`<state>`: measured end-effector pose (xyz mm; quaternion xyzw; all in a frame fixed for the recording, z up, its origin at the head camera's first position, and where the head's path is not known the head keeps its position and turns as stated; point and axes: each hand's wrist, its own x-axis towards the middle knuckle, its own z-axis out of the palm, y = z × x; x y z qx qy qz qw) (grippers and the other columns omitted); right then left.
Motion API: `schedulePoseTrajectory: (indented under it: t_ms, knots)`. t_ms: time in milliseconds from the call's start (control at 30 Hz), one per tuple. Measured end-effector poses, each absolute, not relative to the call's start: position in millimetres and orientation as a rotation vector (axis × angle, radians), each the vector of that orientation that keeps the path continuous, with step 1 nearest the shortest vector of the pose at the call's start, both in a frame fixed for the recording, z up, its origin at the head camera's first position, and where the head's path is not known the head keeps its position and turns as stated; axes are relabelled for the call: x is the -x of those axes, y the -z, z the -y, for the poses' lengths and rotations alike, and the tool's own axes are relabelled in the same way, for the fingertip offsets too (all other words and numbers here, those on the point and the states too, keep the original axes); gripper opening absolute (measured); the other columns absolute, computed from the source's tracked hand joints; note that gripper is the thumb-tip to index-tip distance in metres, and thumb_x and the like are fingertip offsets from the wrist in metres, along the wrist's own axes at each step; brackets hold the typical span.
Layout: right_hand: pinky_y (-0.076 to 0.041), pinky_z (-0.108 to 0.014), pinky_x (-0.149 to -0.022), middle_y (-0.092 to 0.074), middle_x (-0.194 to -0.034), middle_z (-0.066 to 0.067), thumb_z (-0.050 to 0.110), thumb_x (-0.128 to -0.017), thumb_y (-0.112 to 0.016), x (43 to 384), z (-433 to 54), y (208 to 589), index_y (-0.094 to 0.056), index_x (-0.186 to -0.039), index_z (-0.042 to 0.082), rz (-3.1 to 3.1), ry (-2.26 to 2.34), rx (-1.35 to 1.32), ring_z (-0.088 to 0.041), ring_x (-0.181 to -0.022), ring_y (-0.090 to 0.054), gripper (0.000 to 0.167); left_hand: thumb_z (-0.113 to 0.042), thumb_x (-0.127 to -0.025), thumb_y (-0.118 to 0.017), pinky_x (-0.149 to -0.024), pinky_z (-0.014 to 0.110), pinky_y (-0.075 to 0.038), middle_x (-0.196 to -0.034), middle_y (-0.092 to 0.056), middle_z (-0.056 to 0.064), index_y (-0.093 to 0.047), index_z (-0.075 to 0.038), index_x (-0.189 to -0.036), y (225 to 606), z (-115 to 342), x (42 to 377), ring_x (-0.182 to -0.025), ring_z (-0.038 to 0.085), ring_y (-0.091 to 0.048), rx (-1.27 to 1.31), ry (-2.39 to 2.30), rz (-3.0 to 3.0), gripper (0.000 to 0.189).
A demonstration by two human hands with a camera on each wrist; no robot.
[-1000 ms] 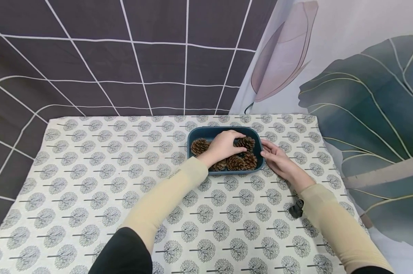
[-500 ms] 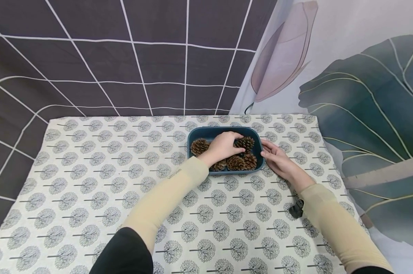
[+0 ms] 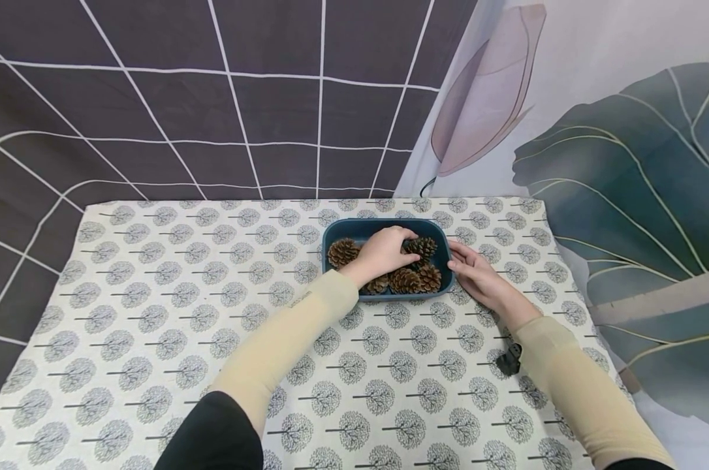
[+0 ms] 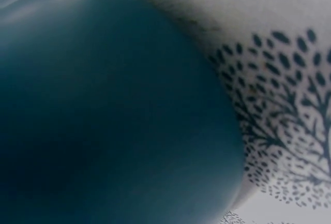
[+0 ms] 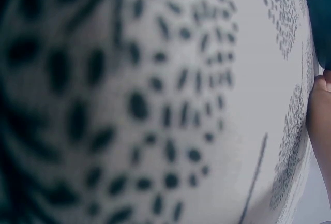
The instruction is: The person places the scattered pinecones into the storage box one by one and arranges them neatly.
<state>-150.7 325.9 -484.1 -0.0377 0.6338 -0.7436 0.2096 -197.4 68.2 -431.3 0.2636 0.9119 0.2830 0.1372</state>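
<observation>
A dark blue rectangular plastic bin point(image 3: 354, 225) stands on the cloth with several brown pine cones inside, such as one pine cone point(image 3: 343, 252) at the left. My left hand point(image 3: 384, 253) reaches into it from the left. Its thumb and fingers pinch the pine cone point(image 3: 423, 247) at the back right, and the palm hides part of the bin's middle. Against the bin's outer right wall rest the fingertips of my right hand point(image 3: 478, 273), fingers loosely extended. The bin's wall point(image 4: 119, 105) fills much of the left wrist view. At the right wrist view's edge, part of the right hand point(image 5: 321, 115) shows.
A pale tablecloth point(image 3: 155, 313) with grey tree prints covers the table. Behind it hangs a dark gridded curtain point(image 3: 272, 104), and a leaf-patterned one point(image 3: 642, 196) hangs at the right. A small black object point(image 3: 509, 358) sits beside the right wrist.
The left thumb and fingers have closed slightly around the back-right pine cone, which has shifted a little. The right hand and the bin stay where they were.
</observation>
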Motion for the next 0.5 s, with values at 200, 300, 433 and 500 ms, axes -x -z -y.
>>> schedulePoseTrajectory:
  t_ms: [200,300,433,500]
  knots:
    - [-0.045,-0.009,-0.113,-0.052,-0.144,0.015,0.005,-0.109,-0.055,149.5,-326.5,482.9,-0.045,-0.153,0.017,-1.787,2.039,0.095,0.002,-0.132,-0.054,0.047,-0.034,-0.104,-0.071,-0.115,0.035,-0.054,-0.15,-0.064,0.004,-0.063,-0.014,-0.146,429.5,-65.3,194.3,-0.133,0.02,-0.065,-0.81,-0.884,-2.647,0.047]
    - [-0.044,-0.008,-0.112,-0.052,-0.144,0.015,0.005,-0.108,-0.055,149.1,-326.3,482.3,-0.046,-0.152,0.017,-1.786,2.041,0.085,0.002,-0.132,-0.054,0.046,-0.034,-0.104,-0.07,-0.118,0.034,-0.052,-0.15,-0.065,0.004,-0.064,-0.015,-0.146,428.2,-64.0,194.0,-0.136,0.02,-0.064,-0.841,-0.903,-2.671,0.046]
    - [-0.046,-0.009,-0.112,-0.053,-0.143,0.013,0.003,-0.108,-0.055,149.6,-325.1,482.6,-0.048,-0.146,0.02,-1.768,2.062,0.094,0.001,-0.131,-0.055,0.042,-0.035,-0.105,-0.07,-0.122,0.035,-0.049,-0.151,-0.064,0.003,-0.064,-0.016,-0.146,425.1,-60.4,195.9,-0.14,0.02,-0.061,-0.879,-0.936,-2.699,0.045]
    - [-0.046,-0.01,-0.112,-0.054,-0.143,0.013,0.003,-0.108,-0.055,149.8,-324.9,482.7,-0.049,-0.145,0.021,-1.763,2.067,0.101,0.001,-0.131,-0.055,0.042,-0.035,-0.105,-0.069,-0.123,0.036,-0.048,-0.152,-0.064,0.003,-0.064,-0.016,-0.145,422.3,-57.8,196.9,-0.142,0.021,-0.059,-0.896,-0.952,-2.7,0.045]
